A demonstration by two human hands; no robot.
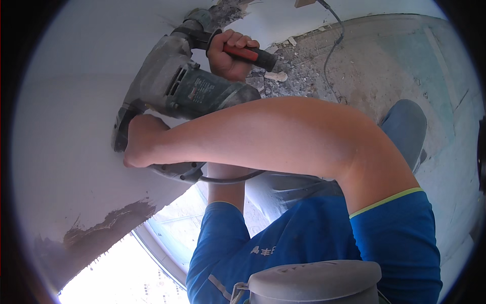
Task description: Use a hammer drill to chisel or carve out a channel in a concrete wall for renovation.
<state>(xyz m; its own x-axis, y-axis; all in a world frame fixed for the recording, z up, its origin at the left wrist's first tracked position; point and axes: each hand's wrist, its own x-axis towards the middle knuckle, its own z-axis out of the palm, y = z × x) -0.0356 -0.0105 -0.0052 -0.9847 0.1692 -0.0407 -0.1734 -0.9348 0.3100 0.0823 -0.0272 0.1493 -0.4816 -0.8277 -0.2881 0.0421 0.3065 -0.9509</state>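
Both my hands grip a grey and dark green rotary hammer (162,76), its body lying along a pale wall (76,111). My left hand (228,58) is wrapped round the red and black side handle near the tool's front; its forearm passes behind the tool and my right arm. At the rear, my right hand (144,139) closes round the main handle, with my bare forearm stretched across the view. The tool's front end points at a broken, rough patch (228,14) at the top; the bit's tip cannot be made out. A black cord (230,180) leaves the handle's base.
Rubble and chips (293,66) lie on the dusty floor (369,55) beyond the tool. A grey cable (331,53) runs across there. The wall ends in a ragged edge (109,223) at lower left, beside a bright opening (126,273). A grey rounded cap (314,281) fills the lower edge.
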